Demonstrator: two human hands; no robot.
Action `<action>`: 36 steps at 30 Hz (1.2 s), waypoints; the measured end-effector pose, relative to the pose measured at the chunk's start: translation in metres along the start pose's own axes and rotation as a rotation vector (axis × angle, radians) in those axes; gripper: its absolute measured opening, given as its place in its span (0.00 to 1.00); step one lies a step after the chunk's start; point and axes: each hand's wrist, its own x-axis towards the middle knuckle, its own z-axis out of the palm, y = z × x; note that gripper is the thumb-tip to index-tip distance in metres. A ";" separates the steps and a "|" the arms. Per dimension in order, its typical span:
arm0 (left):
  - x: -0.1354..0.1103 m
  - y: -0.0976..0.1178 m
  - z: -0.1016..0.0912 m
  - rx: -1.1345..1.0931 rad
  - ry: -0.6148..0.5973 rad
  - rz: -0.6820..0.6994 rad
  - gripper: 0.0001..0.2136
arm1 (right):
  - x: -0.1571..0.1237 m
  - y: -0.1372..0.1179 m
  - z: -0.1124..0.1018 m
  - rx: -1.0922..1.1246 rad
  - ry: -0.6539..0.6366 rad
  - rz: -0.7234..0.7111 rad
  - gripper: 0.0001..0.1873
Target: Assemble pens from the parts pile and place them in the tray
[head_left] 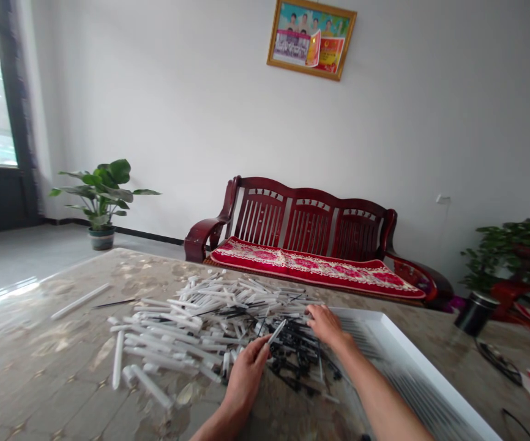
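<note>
Two hands at a heap of tubes and black pieces on the bench

The left hand point(245, 376) pinches one white tube point(276, 331) between thumb and forefinger, the fingers closed on its lower end so that the rest sticks up, tilted, clear of the clutter. The right hand point(327, 326) lies palm down on the black pieces point(299, 356), its fingers spread and bent over them; whether they grip anything I cannot tell. The black pieces sit in a tangle right in front of both hands, within easy reach, between the heap of white tubes point(186, 321) on the left and the white tray point(361, 313) on the right. The tray lies touching that tangle, close under the right forearm. The bench point(40, 361) carries all of it; a red sofa point(311, 245) stands behind.
</note>
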 end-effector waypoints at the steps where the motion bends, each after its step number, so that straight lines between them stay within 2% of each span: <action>1: 0.000 -0.002 0.000 -0.001 -0.006 0.012 0.15 | -0.001 0.000 0.000 0.016 0.010 -0.012 0.11; 4: 0.001 -0.006 -0.002 0.048 -0.006 0.058 0.14 | -0.003 0.001 0.000 0.076 0.058 -0.037 0.09; 8: -0.001 -0.005 -0.004 0.163 0.023 0.087 0.14 | -0.014 -0.005 -0.001 0.193 0.112 -0.089 0.12; 13: -0.004 0.000 -0.003 0.241 -0.002 0.091 0.14 | -0.038 -0.024 -0.004 0.558 0.199 -0.230 0.10; 16: -0.005 0.002 -0.003 0.286 -0.018 0.097 0.14 | -0.050 -0.037 -0.010 0.656 0.179 -0.246 0.10; 23: -0.008 0.006 -0.003 0.336 -0.009 0.100 0.14 | -0.060 -0.050 -0.019 0.668 0.126 -0.290 0.10; 29: -0.010 0.009 -0.003 0.497 -0.037 0.147 0.13 | -0.069 -0.050 -0.022 0.505 0.095 -0.382 0.12; 32: -0.013 0.008 -0.004 0.590 -0.034 0.220 0.13 | -0.075 -0.053 -0.026 0.418 0.085 -0.398 0.13; 36: -0.019 0.006 -0.006 0.732 -0.041 0.404 0.13 | -0.083 -0.057 -0.031 0.423 0.013 -0.302 0.14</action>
